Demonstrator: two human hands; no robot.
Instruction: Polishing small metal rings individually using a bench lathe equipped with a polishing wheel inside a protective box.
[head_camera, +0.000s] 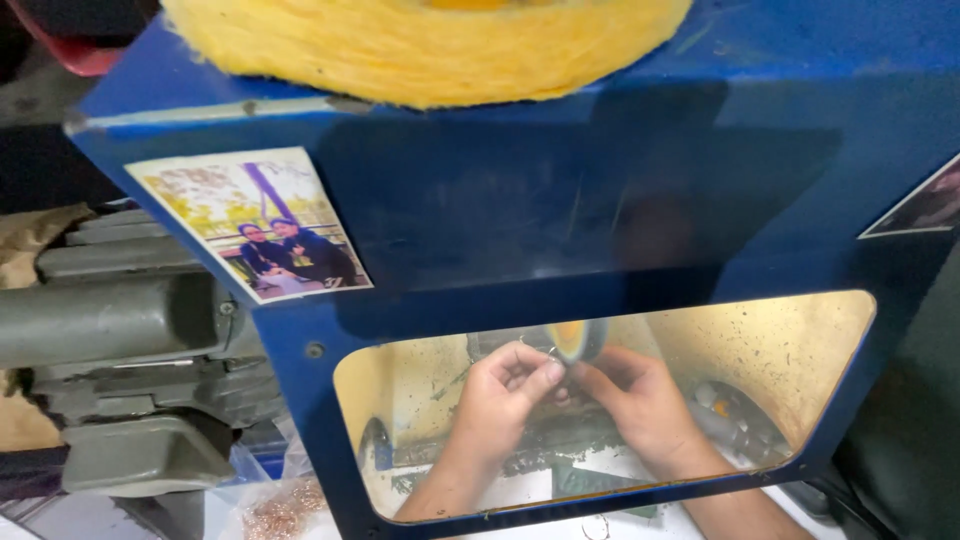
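Directly below the small polishing wheel (574, 338), both hands met: left hand (500, 395) and right hand (640, 400) pinched a tiny metal piece (562, 375) against it.

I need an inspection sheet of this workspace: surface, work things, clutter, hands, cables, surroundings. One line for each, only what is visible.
Surface: blue hood with a clear window; light bench below.
Work things: small wheel behind the window; a tiny piece at it between both hands, too small to identify.
Clutter: coppery bits at lower left; photo stuck on the hood.
Hands: left hand and right hand pinch together at the wheel.
Cables: nothing seen.
Surroundings: grey motor at left; yellow buff on top.
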